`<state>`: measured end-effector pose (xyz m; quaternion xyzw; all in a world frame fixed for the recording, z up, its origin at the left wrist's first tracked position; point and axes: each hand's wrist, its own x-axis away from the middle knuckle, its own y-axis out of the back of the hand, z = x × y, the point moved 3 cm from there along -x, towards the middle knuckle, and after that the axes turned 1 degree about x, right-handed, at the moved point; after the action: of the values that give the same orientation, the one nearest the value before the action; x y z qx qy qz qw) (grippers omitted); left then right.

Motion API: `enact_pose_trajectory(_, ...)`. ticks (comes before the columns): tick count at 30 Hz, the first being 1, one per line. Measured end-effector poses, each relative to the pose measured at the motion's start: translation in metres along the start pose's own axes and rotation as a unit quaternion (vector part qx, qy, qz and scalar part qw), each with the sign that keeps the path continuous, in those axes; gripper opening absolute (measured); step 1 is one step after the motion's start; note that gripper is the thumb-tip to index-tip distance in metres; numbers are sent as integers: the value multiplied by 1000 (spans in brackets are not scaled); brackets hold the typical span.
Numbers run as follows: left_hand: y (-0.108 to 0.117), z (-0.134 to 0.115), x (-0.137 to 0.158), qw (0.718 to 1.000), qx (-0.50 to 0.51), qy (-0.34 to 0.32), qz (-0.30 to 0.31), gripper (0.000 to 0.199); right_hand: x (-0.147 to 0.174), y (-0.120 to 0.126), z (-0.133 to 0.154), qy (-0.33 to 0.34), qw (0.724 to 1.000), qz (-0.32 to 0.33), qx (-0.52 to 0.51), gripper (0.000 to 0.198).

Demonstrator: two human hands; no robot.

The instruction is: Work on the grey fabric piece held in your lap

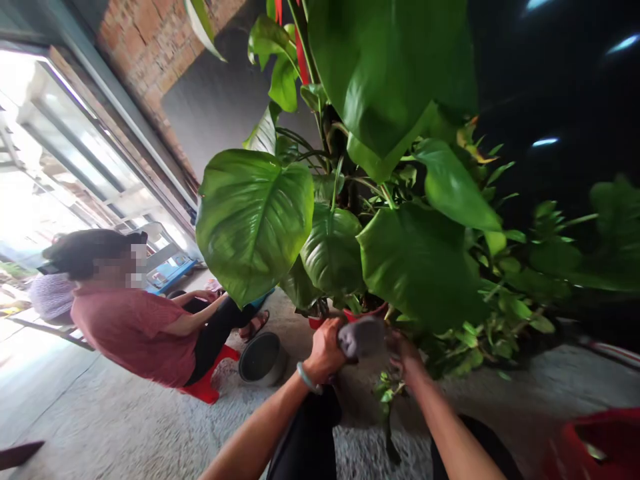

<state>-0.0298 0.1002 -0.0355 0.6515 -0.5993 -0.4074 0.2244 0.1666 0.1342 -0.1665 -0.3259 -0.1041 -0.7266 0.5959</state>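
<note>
While the left hand [326, 348], low in the centre of the frame, is closed around the near end of a bunched grey cloth [369, 337], the right hand [407, 360] is at the cloth's other end, too blurred and shadowed to tell whether its fingers grip it. How far the work has gone is hard to judge: the broad leaf [260, 223] left of centre and the dark leaf [423, 267] right of centre both look glossy, but nothing shows which have been handled and which are left. No wiping appears under way, since neither hand is on those leaves. The cloth lies between the two hands, just right of the left fist and in front of the red pot [367, 313], with a leafy sprig [389, 393] hanging below the right hand.
</note>
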Motion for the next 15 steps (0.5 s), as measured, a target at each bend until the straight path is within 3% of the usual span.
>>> enact_pose_trajectory(2,9,-3,24,998,22,-42,33,15,-4,5,-2,-1,1000,-29,-10,31)
enact_pose_trajectory(4,31,-15,30,994,50,-93,-1,18,-8,8,-2,6,998,-56,-25,26)
enact_pose_trajectory(7,43,-42,-3,982,59,-153,-88,28,-14,11,-2,19,994,-97,-51,24)
enact_pose_trajectory(9,22,-53,-35,983,36,-150,-104,30,-17,13,-2,28,990,-120,-65,27)
enact_pose_trajectory(12,-36,-47,-58,997,-36,-72,6,41,-23,19,-6,39,986,-142,-75,35)
enact_pose_trajectory(15,-68,-26,-32,982,-79,-51,161,51,-27,26,-11,61,985,-140,-78,37)
